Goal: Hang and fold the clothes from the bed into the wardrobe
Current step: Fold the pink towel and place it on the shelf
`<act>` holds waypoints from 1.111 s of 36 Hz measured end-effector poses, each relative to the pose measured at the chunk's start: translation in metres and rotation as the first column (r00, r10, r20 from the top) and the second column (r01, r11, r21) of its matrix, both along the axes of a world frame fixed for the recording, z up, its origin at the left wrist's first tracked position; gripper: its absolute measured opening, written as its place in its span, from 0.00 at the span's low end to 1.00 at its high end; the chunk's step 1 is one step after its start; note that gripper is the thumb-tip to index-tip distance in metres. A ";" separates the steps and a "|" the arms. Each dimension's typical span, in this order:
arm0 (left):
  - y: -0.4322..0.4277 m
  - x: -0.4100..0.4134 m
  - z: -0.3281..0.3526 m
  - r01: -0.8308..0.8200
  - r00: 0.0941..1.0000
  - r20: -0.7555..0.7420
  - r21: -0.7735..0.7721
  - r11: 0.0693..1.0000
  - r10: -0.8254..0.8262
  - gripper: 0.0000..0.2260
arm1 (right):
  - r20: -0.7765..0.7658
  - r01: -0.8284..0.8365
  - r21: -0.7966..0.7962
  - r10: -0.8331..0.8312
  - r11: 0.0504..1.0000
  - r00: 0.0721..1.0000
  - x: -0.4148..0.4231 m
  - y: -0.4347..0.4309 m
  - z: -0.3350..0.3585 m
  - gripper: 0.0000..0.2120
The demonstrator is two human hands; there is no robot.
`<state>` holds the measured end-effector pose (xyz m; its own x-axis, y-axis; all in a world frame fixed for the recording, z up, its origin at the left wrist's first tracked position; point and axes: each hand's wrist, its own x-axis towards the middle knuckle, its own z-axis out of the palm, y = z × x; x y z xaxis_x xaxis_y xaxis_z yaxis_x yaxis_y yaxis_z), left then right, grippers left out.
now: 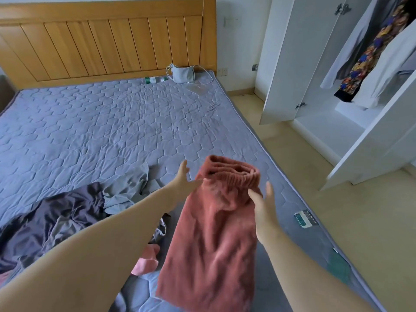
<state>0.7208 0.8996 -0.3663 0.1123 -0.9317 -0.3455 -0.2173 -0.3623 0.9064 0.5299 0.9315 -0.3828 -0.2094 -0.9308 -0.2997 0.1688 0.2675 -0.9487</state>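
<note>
A rust-red garment (213, 233) with an elastic waistband lies lengthwise on the near right part of the bed (90, 122), folded into a long strip. My left hand (182, 176) is at the waistband's left edge with straight fingers, the thumb against the cloth. My right hand (262, 199) rests flat against the waistband's right side, fingers straight. The white wardrobe (292, 64) stands open at the right with a patterned garment (371, 52) and pale shirts hanging inside.
A heap of dark purple and grey clothes (63, 217) and a pink piece (146, 260) lie to the left of my arms. A grey bag (182, 74), a bottle (155, 79) and a white cable sit by the headboard. A small device (304, 218) lies on the mattress edge.
</note>
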 end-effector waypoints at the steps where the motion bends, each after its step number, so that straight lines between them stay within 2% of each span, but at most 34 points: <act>1: -0.003 0.000 -0.003 0.026 0.999 0.032 0.016 1.000 -0.027 0.35 | -0.030 -0.034 -0.006 0.034 0.999 0.999 0.002 -0.004 -0.001 0.32; 4: -0.001 0.002 -0.018 0.142 0.968 0.193 0.108 0.984 -0.161 0.36 | -0.128 -0.108 0.036 0.112 0.993 0.985 0.006 -0.001 -0.011 0.31; 7: 0.009 0.008 -0.041 0.261 0.917 0.274 0.132 0.956 -0.289 0.34 | -0.192 -0.199 0.143 0.225 0.969 0.955 0.008 0.012 -0.026 0.32; 11: 0.023 0.019 -0.070 0.424 0.784 0.418 0.182 0.887 -0.460 0.29 | -0.172 -0.293 0.220 0.333 0.930 0.927 0.011 0.028 -0.052 0.32; 15: 0.043 0.025 -0.100 0.539 0.648 0.473 0.270 0.798 -0.597 0.30 | -0.190 -0.348 0.315 0.418 0.883 0.888 0.018 0.042 -0.086 0.32; 19: 0.071 0.028 -0.138 0.580 0.499 0.522 0.391 0.714 -0.691 0.33 | -0.218 -0.387 0.384 0.490 0.838 0.844 0.031 0.060 -0.130 0.33; 24: 0.100 0.032 -0.188 0.580 0.474 0.471 0.468 0.667 -0.743 0.33 | -0.185 -0.376 0.510 0.526 0.773 0.830 0.042 0.102 -0.183 0.30; 25: 0.106 0.032 -0.198 0.589 0.457 0.471 0.475 0.654 -0.754 0.32 | -0.207 -0.379 0.545 0.558 0.748 0.804 0.040 0.110 -0.192 0.30; 27: 0.116 0.030 -0.215 0.609 0.374 0.505 0.499 0.617 -0.778 0.34 | -0.317 -0.394 0.594 0.654 0.701 0.687 0.036 0.124 -0.212 0.31; 30: 0.128 0.028 -0.241 0.627 0.177 0.617 0.529 0.572 -0.766 0.39 | -0.495 -0.432 0.626 0.758 0.650 0.425 0.033 0.134 -0.233 0.36; 32: 0.133 0.027 -0.255 0.623 0.075 0.645 0.565 0.541 -0.761 0.43 | -0.579 -0.439 0.649 0.778 0.621 0.245 0.032 0.139 -0.244 0.40; 35: 0.136 0.027 -0.271 0.609 -0.067 0.680 0.607 0.510 -0.730 0.46 | -0.658 -0.440 0.668 0.752 0.601 0.029 0.028 0.143 -0.257 0.44; 37: 0.137 0.026 -0.276 0.601 -0.097 0.718 0.595 0.534 -0.690 0.42 | -0.695 -0.423 0.677 0.712 0.602 -0.099 0.023 0.143 -0.265 0.42; 40: 0.137 0.024 -0.278 0.616 -0.082 0.772 0.536 0.577 -0.630 0.31 | -0.773 -0.405 0.623 0.604 0.669 -0.193 0.020 0.144 -0.271 0.33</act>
<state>0.7443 1.0365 -0.6445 -0.3126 -0.7877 -0.5308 -0.9155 0.3989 -0.0529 0.5499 1.0751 -0.6539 0.1498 -0.8790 -0.4528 -0.9887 -0.1307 -0.0734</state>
